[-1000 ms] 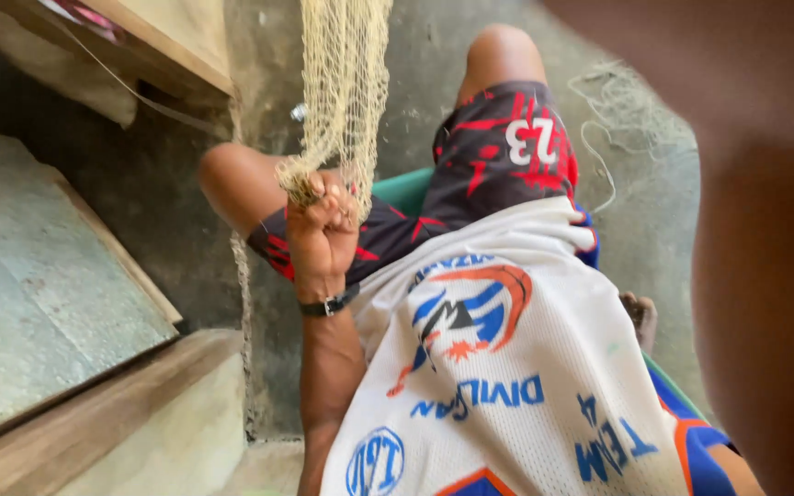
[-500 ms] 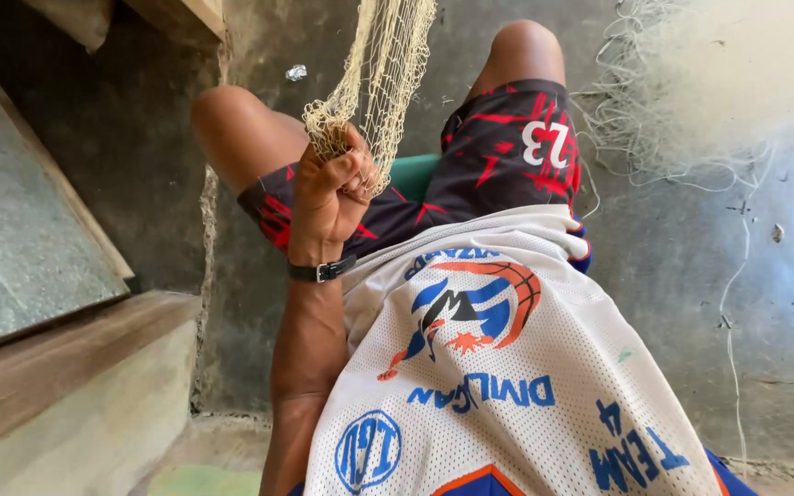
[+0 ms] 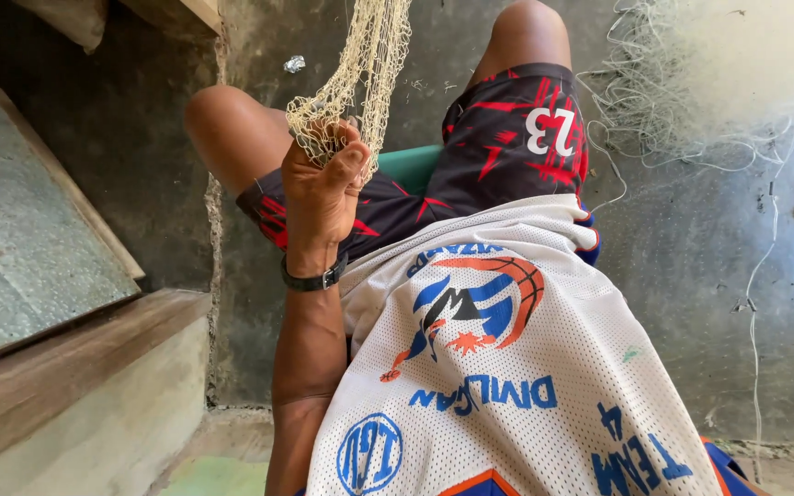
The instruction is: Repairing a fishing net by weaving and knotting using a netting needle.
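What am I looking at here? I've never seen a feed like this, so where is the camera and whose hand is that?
No machine here: the one picture comes from a camera worn on a person's head, looking down their own body. The person sits on a green seat, in a white mesh jersey and dark shorts, knees up. The left hand, with a dark wristband, is closed on a bunch of pale net that hangs from above. The right hand is out of view. More tangled net and line lie on the grey concrete floor. A wooden ledge is at the picture's left.

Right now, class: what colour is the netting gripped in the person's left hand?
Pale cream netting, bunched in the left hand; the head view shows it.
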